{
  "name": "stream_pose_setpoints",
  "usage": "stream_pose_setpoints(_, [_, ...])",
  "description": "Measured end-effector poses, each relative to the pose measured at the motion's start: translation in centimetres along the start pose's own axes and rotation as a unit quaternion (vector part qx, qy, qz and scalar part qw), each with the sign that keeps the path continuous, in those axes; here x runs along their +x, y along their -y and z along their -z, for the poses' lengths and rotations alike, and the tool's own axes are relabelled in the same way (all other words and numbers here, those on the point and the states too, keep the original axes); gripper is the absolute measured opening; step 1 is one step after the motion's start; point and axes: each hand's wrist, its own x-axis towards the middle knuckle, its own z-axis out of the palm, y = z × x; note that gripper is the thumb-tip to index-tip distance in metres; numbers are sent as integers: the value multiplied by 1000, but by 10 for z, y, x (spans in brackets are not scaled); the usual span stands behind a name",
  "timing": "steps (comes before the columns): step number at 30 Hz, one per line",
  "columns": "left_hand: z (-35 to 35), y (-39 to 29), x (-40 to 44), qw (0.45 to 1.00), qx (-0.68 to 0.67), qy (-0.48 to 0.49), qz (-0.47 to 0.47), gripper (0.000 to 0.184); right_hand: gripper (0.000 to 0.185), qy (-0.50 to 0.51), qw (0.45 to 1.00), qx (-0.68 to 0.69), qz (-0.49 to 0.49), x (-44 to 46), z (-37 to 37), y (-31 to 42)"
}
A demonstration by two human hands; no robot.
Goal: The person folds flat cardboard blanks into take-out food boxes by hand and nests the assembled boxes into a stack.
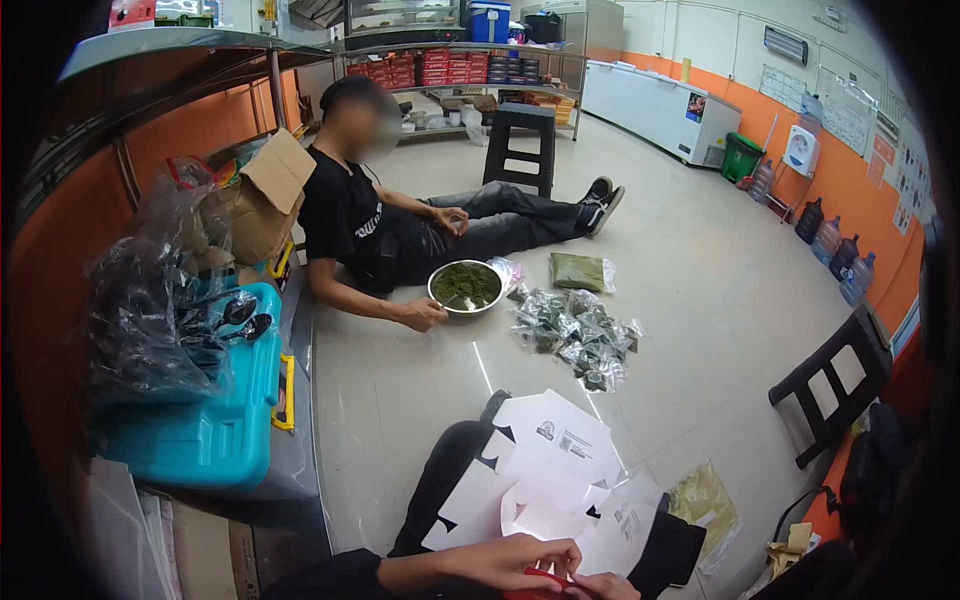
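Note:
At the bottom edge, my left hand (528, 561) is closed, with its thumb and fingers pinching a red piece (540, 581) whose kind I cannot make out. My right hand (608, 586) meets it from the right, fingers bent against the same red piece; the frame cuts off much of this hand. Across my lap, just beyond both hands, lies a white unfolded cardboard box (555, 452) with slots, flaps and small dark print. Its lower part is hidden behind my left hand.
A co-worker (345, 215) sits on the floor, one hand at a metal bowl (466, 312) of green stuff. Small filled plastic bags (580, 335) and a larger green bag (577, 271) lie nearby. Left stands a turquoise bin (215, 420); black stools (520, 150) stand farther off.

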Motion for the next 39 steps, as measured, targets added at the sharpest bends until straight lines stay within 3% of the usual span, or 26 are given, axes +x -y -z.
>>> stream_pose_setpoints(1, [0,-2,1,1000,7,3,19,24,22,11,999,-52,2,5,1,8])
stream_pose_setpoints(5, [1,3,0,999,-8,-8,37,26,27,0,999,-49,16,11,-1,18])
stream_pose_setpoints(11, [6,1,3,997,-56,-37,32,32,45,109,966,-235,18,-9,-12,-15])
stream_pose_setpoints(12, [7,-2,4,997,-53,-38,44,34,36,69,962,-259,56,-9,-10,-11])
stream_pose_setpoints(17, [13,-3,16,996,-46,-10,78,36,44,73,966,-243,48,-6,-6,-13])
stream_pose_setpoints(22, [12,-14,22,998,-31,-28,57,42,65,112,968,-221,41,13,5,16])
stream_pose_setpoints(25, [7,-20,26,997,3,-59,43,46,66,115,976,-178,44,19,9,21])
stream_pose_setpoints(28, [-4,-29,30,988,-24,-146,38,47,52,128,974,-186,29,12,14,8])
stream_pose_setpoints(30, [-11,-27,32,984,0,-177,13,46,65,43,979,-197,29,26,14,46])
stream_pose_setpoints(33, [-8,-27,32,970,42,-238,-3,43,64,27,979,-195,48,25,14,36])
stream_pose_setpoints(34, [-1,-20,34,917,137,-363,-98,46,65,-22,972,-212,95,25,14,30])
stream_pose_setpoints(35, [5,-12,35,831,226,-471,-189,49,64,-8,984,-168,52,31,21,42])
stream_pose_setpoints(38, [32,8,25,783,158,-591,-107,60,63,-37,989,-131,57,27,24,43])
stream_pose_setpoints(39, [37,17,24,784,160,-590,-110,60,63,-51,993,-102,-18,21,21,44])
